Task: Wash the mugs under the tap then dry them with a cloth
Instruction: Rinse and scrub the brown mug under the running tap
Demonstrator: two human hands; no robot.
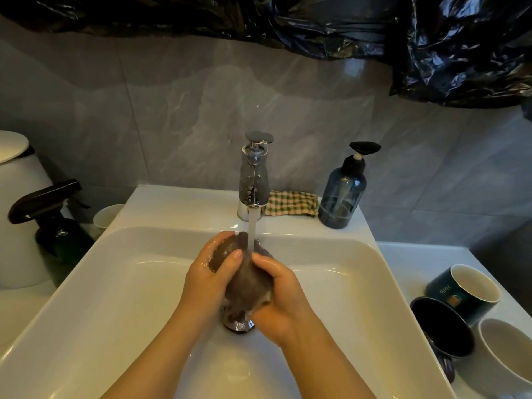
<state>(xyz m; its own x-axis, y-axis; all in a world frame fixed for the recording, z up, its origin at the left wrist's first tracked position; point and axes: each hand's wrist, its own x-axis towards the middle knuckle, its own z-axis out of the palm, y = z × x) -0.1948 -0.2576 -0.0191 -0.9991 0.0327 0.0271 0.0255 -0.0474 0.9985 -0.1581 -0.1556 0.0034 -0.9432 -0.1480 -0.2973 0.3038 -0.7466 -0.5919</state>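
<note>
Filling the back of the room, grey marbled wall tiles [178, 105] gleam smooth, with crinkled black plastic sheeting [460, 47] sagging across the top. Below sits a wide, glossy white sink [115, 298], rectangular with rounded corners, its basin wet. Over the middle of it the left hand [210, 277] is wrapped round the upper end of a dark brown mug [244, 280], fingers curled over the far side and thumb laid across the near one. The right hand [282, 298] clasps the lower side, its fingers bent round it. The mug is rounded and matte, blurred enough that I cannot tell which way its mouth faces. It hangs just above the metal drain [239, 325], and a straight stream of water [252, 226] strikes it from the tall chrome tap [254, 180]. On the white counter [408, 260] to the right, three mugs crowd together: a teal mug [466, 289] lettered "Hello", a dark mug [443, 326] and a white mug [503, 358]. A smoky blue pump bottle [342, 194] stands on the ledge right of the tap, and a dark spray bottle [57, 223] stands left of the sink. Between tap and pump bottle lies a folded checked cloth [290, 203].
</note>
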